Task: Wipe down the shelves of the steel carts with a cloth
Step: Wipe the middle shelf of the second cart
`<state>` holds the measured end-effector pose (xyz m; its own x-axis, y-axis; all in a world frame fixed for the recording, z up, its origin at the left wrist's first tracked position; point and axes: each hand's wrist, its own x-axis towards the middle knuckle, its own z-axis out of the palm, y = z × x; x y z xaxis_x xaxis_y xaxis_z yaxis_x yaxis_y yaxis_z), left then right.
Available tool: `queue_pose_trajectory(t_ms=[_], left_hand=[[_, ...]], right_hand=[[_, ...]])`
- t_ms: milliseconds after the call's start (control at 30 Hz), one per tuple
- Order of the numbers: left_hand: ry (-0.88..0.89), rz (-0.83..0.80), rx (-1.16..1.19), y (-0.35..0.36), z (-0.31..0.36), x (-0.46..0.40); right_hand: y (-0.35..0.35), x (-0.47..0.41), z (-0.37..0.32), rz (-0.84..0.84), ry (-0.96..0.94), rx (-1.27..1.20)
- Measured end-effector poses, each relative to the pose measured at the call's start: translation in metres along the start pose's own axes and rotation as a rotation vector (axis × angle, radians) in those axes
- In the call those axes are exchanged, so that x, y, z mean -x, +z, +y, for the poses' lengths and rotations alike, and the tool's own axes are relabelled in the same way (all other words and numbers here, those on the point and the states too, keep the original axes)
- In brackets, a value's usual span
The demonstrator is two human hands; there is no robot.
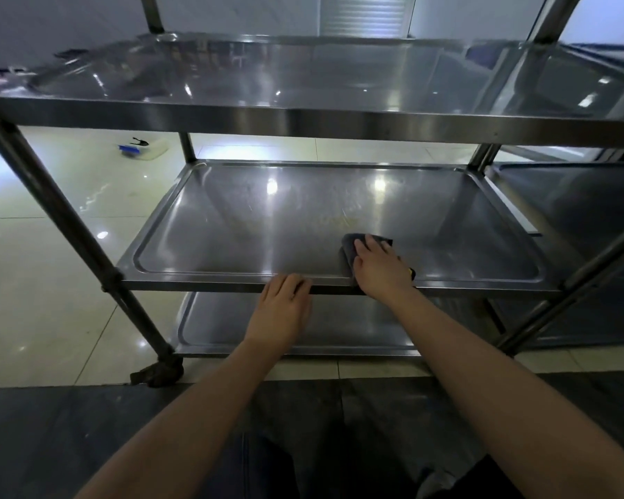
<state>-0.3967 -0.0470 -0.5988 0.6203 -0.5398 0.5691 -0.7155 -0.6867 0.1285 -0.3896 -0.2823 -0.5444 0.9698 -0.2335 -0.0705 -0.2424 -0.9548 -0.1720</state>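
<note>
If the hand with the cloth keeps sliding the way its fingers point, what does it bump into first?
Probably the yellowish smear on the middle shelf, just ahead of the right hand and its dark cloth. Beyond that, bare steel up to the shelf's raised back rim, though depth is hard to judge.

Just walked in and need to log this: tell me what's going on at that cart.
A person is wiping a three-shelf steel cart. Their right hand presses a dark cloth flat on the middle shelf, near its front edge and right of centre. Their left hand rests on that shelf's front rim, fingers over the edge. Just beyond the cloth a faint yellowish smear shows on the steel. The top shelf and bottom shelf hold nothing visible.
</note>
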Motion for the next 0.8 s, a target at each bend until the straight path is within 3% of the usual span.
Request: queue_pose_trajectory(t_ms=[267,467,800], left_hand=[[-0.048,0.196,0.097,0.024,0.005,0.006],[-0.005,0.247,0.077,0.035,-0.006,0.006],[-0.028,0.251,0.128,0.029,-0.005,0.013]], right_hand=[[-0.012,-0.076,0.010,-0.026,0.050,-0.048],[-0.019,-0.123,-0.015,-0.020,0.108,-0.038],[0.000,-0.083,-0.027,-0.019,-0.014,-0.027]])
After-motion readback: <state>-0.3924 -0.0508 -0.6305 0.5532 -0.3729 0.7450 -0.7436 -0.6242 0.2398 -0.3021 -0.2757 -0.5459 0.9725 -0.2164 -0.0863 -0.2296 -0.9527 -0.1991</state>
